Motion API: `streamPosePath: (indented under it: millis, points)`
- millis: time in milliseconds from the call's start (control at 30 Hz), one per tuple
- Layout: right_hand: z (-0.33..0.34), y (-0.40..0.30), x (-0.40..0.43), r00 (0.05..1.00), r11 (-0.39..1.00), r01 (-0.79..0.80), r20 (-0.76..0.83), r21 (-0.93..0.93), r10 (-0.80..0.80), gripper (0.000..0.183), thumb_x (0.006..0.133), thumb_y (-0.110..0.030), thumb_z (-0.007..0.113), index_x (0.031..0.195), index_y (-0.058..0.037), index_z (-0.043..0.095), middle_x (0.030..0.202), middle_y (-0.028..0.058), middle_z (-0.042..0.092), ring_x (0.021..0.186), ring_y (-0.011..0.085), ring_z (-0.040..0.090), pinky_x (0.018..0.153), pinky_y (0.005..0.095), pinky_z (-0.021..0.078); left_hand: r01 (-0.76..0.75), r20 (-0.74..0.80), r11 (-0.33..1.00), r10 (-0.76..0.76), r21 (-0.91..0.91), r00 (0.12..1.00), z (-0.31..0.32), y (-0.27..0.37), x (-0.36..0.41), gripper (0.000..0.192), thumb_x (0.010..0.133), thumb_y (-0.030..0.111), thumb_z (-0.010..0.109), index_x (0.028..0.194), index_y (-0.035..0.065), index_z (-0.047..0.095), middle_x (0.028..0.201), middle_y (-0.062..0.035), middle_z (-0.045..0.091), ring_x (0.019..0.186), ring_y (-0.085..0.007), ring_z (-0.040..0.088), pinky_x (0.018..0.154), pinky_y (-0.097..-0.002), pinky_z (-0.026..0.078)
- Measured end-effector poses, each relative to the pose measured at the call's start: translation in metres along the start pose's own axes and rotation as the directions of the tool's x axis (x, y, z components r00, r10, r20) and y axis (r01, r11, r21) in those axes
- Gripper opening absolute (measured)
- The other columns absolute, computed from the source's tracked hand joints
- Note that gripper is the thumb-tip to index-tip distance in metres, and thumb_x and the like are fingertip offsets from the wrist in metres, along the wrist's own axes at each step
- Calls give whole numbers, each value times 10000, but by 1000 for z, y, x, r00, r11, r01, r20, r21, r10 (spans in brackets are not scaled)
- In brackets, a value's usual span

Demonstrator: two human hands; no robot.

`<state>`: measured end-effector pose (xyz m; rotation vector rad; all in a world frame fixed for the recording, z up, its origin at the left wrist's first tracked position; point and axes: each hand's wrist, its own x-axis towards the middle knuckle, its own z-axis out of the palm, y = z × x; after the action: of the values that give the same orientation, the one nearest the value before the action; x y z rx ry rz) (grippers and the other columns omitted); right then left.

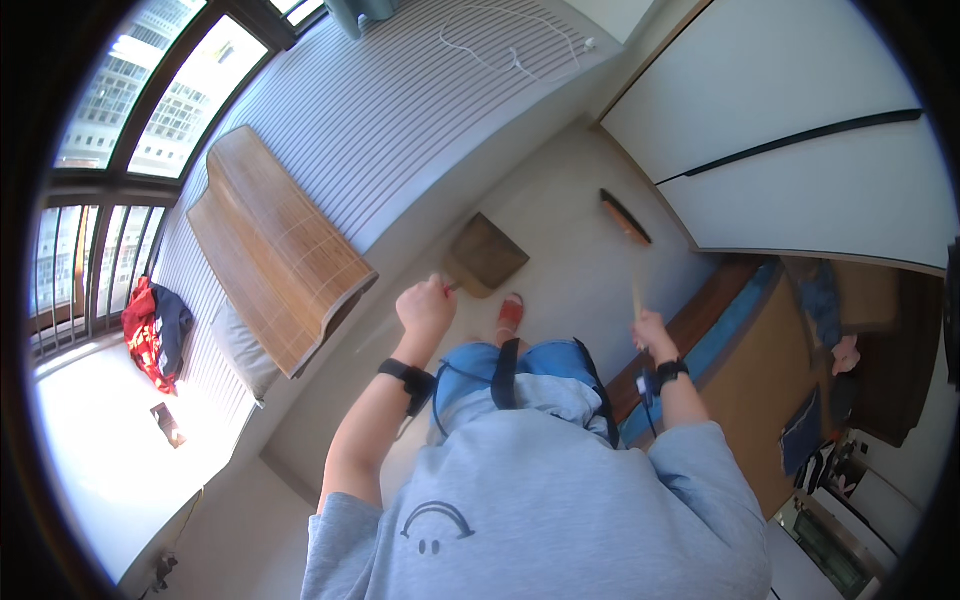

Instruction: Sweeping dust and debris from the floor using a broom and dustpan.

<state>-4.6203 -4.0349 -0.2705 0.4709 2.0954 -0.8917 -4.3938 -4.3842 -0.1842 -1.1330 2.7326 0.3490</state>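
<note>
My left hand (426,306) is closed around the handle of a dustpan (487,255), of which a short red part shows beside my fingers. The brownish-grey pan is at the floor in front of my feet. In my right hand (654,335) is the pale, motion-blurred stick of a broom (626,217). Its orange and black head is out over the floor near the wardrobe, apart from the dustpan. A red sandal (511,309) shows on one foot between the two tools.
A ribbed window ledge (360,135) on the left bears a bamboo mat (277,247), a grey pillow (244,349), red and dark clothing (156,330) and a white cable (517,56). White wardrobe doors (772,112) stand ahead right. A wood-framed bed (750,367) borders my right side.
</note>
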Motion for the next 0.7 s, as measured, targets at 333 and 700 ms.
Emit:
streamPosePath:
  millis: [333, 700]
  points:
    - [38, 13, -168, 918, 936, 175, 395, -306, -43, 506, 709, -44, 516, 1210, -79, 449, 534, 22, 476, 372, 106, 450, 333, 246, 363, -103, 2, 993, 103, -64, 995, -5, -17, -8, 178, 706, 267, 558, 705, 91, 586, 610, -106, 588, 593, -286, 589, 524, -373, 461]
    - [52, 38, -275, 968, 984, -24, 249, 176, -21, 431, 761, -87, 570, 1175, -35, 462, 587, 11, 467, 371, 59, 400, 311, 201, 299, -257, 64, 950, 272, -179, 960, -12, -68, -55, 94, 688, 219, 556, 732, 146, 596, 683, -79, 607, 661, -272, 590, 572, -391, 460]
